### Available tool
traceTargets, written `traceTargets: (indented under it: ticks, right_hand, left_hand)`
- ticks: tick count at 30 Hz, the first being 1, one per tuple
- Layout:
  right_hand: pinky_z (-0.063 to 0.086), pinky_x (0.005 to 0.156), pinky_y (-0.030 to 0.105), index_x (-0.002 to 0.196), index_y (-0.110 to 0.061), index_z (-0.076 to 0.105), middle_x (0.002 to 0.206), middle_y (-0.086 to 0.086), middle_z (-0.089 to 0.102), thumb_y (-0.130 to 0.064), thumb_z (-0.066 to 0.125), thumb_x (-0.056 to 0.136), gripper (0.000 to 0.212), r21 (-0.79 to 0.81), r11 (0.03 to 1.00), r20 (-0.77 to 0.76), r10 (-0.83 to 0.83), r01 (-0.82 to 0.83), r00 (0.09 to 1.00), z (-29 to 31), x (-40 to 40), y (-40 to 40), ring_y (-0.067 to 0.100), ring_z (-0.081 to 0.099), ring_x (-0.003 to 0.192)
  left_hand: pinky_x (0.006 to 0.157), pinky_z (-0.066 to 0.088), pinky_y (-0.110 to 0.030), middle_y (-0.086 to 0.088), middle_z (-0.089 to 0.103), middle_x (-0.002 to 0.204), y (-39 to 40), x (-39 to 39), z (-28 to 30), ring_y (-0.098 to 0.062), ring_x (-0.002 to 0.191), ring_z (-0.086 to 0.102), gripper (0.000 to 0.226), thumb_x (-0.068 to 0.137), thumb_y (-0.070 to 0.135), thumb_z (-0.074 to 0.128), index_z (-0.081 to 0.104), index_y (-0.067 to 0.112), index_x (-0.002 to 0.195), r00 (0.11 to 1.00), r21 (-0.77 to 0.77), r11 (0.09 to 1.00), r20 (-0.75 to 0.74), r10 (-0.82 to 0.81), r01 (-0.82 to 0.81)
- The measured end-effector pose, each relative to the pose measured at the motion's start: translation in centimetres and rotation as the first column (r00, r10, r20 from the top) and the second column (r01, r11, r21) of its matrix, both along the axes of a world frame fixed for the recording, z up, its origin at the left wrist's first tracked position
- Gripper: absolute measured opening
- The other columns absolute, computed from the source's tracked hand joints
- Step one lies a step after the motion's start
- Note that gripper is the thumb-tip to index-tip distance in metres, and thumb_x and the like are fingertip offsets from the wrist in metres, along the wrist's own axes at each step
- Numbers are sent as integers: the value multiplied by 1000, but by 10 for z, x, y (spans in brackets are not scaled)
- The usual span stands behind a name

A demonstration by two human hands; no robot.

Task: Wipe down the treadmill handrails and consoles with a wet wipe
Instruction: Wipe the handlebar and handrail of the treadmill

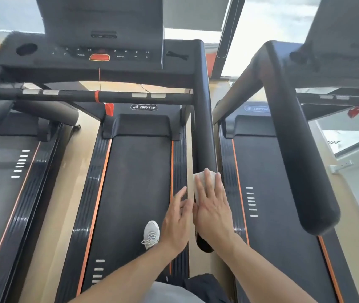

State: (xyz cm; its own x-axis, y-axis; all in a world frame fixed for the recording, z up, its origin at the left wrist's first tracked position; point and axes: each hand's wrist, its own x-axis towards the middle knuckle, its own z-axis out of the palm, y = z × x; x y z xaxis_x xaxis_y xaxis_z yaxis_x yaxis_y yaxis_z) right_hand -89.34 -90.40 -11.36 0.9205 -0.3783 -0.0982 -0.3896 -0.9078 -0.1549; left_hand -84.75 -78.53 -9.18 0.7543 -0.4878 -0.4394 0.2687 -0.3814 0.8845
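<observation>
White wet wipe (203, 180) lies under my right hand (212, 206), fingers flat toward twelve o'clock on the handrail (203, 127), left hand (177, 219) loosely open alongside.

Down on the black running belt (139, 176) there's a white lace-up sneaker (151, 234), toe pointing ahead. Orange stripes (100, 189) edge that belt on both sides. A red safety clip (109, 109) dangles on its cord below the front crossbar. Tan wooden floor (49, 226) shows between the machines, and bright windows (272, 29) glare beyond.
</observation>
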Motion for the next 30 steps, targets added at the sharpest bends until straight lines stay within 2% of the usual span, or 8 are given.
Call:
traceTargets:
  ticks: [3, 9, 12, 17, 22, 25, 27, 30]
  right_hand:
    - [16, 125, 53, 160, -6, 21, 169, 14, 11, -33, 42, 99, 70, -73, 997, -9, 9, -9, 1000, 5, 43, -19, 44, -2, 155]
    - [14, 126, 54, 161, -3, 2, 166, 17, -3, -29, 49, 104, 78, 42, 988, 76, -152, 149, 986, -4, 140, -85, 41, -3, 156]
    - [13, 126, 52, 162, -11, -3, 169, 17, -4, -25, 44, 101, 78, -76, 972, 28, -221, 223, 975, 1, 190, -94, 44, -2, 154]
    - [10, 127, 47, 163, -14, 15, 170, 12, 5, -14, 41, 101, 67, -193, 959, 41, -204, 208, 978, 6, 259, -123, 42, 2, 155]
    - [21, 124, 41, 149, -15, 46, 162, 8, 36, 1, 35, 100, 53, 107, 891, 216, -454, 441, 865, 25, 317, -134, 35, 20, 153]
    - [30, 117, 41, 139, -21, 58, 148, 6, 54, -23, 27, 109, 43, 224, 949, 178, -262, 220, 949, 16, 361, -103, 33, 39, 143]
    - [22, 123, 41, 142, -20, 58, 149, 1, 55, -41, 19, 110, 55, 223, 967, 132, -155, 123, 979, 2, 366, -94, 25, 39, 146]
    - [23, 122, 40, 139, -17, 58, 144, 3, 59, -45, 8, 107, 66, 47, 972, 117, -233, 229, 965, -4, 359, -117, 24, 44, 139]
  left_hand:
    - [109, 37, -18, 34, 48, 138, -15, 25, 0, 18, 129, 42, 49, 100, 62, 37, 39, 46, 146, 994, -12, 999, 104, -35, 37]
    - [113, 35, -22, 24, 47, 142, -34, 113, 2, 21, 125, 40, 41, 106, 46, 41, 44, 37, 146, 968, -28, 988, 207, -145, 154]
    - [116, 35, -29, 22, 46, 145, -27, 169, -4, 13, 132, 40, 45, 105, 48, 41, 41, 35, 149, 929, 14, 960, 249, -274, 279]
    - [113, 36, -26, 21, 47, 143, -7, 268, -4, 9, 129, 43, 47, 104, 46, 43, 41, 34, 150, 889, 57, 950, 340, -308, 308]
    - [115, 33, -26, 19, 47, 146, 11, 341, -12, 5, 135, 41, 50, 103, 49, 40, 44, 29, 148, 888, 47, 983, 423, -183, 180]
    - [121, 28, -33, 12, 45, 151, 12, 369, -19, -2, 142, 36, 47, 105, 41, 44, 45, 22, 148, 859, 63, 989, 489, -148, 134]
    - [123, 23, -33, 11, 41, 155, 12, 383, -20, -3, 147, 28, 48, 104, 40, 47, 45, 22, 148, 826, 82, 987, 540, -159, 136]
    - [124, 16, -31, 12, 37, 158, 19, 407, -22, -1, 151, 17, 51, 102, 38, 52, 43, 22, 150, 770, 124, 985, 616, -170, 118]
